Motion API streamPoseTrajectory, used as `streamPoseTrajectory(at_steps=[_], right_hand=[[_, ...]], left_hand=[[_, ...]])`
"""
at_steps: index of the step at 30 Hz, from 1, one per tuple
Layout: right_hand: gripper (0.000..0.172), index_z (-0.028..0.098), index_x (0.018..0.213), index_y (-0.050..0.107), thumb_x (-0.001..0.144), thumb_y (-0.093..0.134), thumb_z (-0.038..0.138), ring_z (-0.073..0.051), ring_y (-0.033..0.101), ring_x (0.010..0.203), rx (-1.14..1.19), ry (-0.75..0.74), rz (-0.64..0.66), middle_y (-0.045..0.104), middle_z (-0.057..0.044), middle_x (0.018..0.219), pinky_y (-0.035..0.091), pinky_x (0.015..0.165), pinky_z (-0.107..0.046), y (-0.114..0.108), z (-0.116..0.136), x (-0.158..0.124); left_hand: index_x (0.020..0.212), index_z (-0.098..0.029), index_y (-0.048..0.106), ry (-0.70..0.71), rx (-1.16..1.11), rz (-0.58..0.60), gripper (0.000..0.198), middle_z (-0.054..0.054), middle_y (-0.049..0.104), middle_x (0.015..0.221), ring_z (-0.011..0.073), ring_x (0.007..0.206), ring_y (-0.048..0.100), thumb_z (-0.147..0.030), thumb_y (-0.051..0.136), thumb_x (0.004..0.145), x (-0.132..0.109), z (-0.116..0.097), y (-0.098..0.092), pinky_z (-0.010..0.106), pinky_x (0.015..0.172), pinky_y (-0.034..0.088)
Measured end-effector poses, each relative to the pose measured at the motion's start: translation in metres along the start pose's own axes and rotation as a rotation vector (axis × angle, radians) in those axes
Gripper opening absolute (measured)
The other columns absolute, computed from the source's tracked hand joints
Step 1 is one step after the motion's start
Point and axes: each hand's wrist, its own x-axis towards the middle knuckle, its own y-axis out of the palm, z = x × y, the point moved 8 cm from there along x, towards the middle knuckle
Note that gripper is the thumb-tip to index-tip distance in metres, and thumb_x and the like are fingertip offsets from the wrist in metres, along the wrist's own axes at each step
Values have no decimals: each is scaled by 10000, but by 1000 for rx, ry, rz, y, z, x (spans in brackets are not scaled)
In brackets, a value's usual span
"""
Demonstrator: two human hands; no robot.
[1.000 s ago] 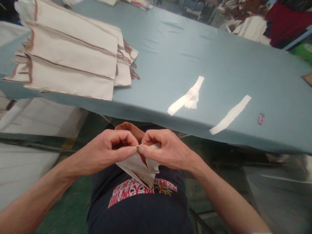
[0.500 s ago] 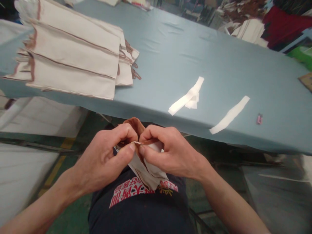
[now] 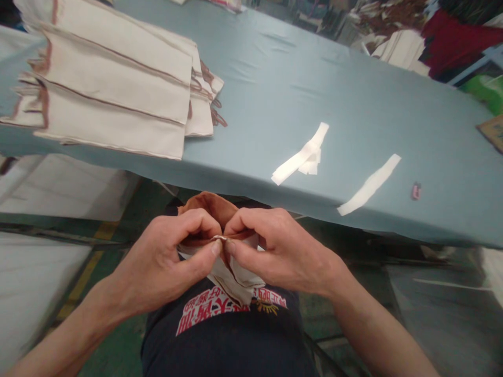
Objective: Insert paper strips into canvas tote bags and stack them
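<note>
Close to my body, in front of the table edge, I hold a cream fabric bag with a brown lining. My left hand pinches its brown-trimmed edge between thumb and forefinger. Right beside it, my right hand pinches the same edge, the two thumb tips nearly touching. The bag's brown inside shows beyond my fingers, and its cream outside hangs below them. The small bit of edge between my fingertips is mostly covered.
A stack of cream fabric pieces with brown trim lies on the blue-green table at left. White strips, another white strip and a small pink object lie to the right. Red cloth sits at the far right.
Both hands have moved slightly down and keep their pinch on the bag's edge. The bag's mouth is spread wider, with more of the brown lining showing.
</note>
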Motion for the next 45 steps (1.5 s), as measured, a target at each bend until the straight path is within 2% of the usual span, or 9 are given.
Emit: streamPoseTrajectory(at_steps=[8, 16, 23, 26, 29, 32, 37, 42, 45], right_hand=[[114, 191, 992, 666, 989, 564, 140, -155, 685, 784, -262, -120, 45, 780, -50, 903, 470, 720, -268, 7, -2, -5], [131, 186, 963, 653, 996, 537, 134, -134, 684, 667, -355, -232, -71, 780, -30, 809, 439, 618, -256, 5, 5, -7], [242, 184, 858, 644, 1015, 472, 119, -139, 692, 636, -565, -325, -230, 769, -35, 738, 388, 559, -284, 8, 14, -11], [196, 196, 887, 632, 979, 476, 121, -129, 669, 623, -522, -302, -246, 756, -15, 734, 388, 561, -269, 9, 10, -10], [132, 202, 914, 605, 952, 491, 149, -112, 626, 588, -391, -274, -201, 728, 12, 728, 386, 555, -241, 11, 3, -7], [99, 203, 918, 579, 957, 494, 172, -104, 581, 556, -316, -255, -177, 697, 24, 714, 362, 539, -231, 12, 0, -6], [97, 209, 941, 573, 977, 486, 183, -111, 588, 575, -348, -280, -173, 691, 23, 721, 363, 559, -236, 16, -1, -5], [122, 200, 936, 601, 1005, 503, 183, -122, 618, 611, -390, -331, -189, 729, -2, 751, 372, 581, -250, 17, 1, -4], [107, 186, 987, 627, 996, 522, 200, -117, 636, 628, -277, -259, -147, 771, -17, 819, 388, 593, -239, 13, 0, -3]], left_hand=[[729, -199, 743, -101, -150, 43, 256, -36, 712, 629, 112, 533, 623, -288, 610, 928, -1, 12, 9, 168, 484, 456], [774, -214, 770, -103, -209, -8, 233, -42, 765, 688, 119, 596, 685, -270, 623, 947, -6, 13, 6, 162, 543, 506], [781, -213, 720, -85, -120, -16, 265, -36, 704, 659, 127, 558, 604, -301, 580, 987, -8, 14, 9, 211, 511, 447], [739, -212, 695, -94, -138, -19, 272, -43, 666, 617, 122, 543, 588, -297, 581, 970, -8, 12, 10, 201, 497, 444], [716, -215, 690, -94, -134, -38, 260, -60, 621, 580, 105, 497, 539, -279, 581, 943, -10, 11, 9, 189, 460, 408], [701, -220, 679, -34, -85, -91, 229, -74, 595, 568, 93, 489, 509, -241, 586, 908, -11, 6, 6, 183, 454, 378], [635, -209, 606, 36, 2, -202, 246, -89, 539, 523, 68, 449, 461, -214, 556, 876, -10, 0, 2, 179, 439, 335], [660, -188, 644, 67, 153, -306, 277, -62, 603, 545, 77, 458, 508, -227, 544, 915, -13, -1, 2, 202, 474, 370], [703, -190, 667, 76, 122, -304, 267, -64, 633, 568, 75, 470, 544, -220, 548, 941, -14, -3, 1, 192, 479, 386]])
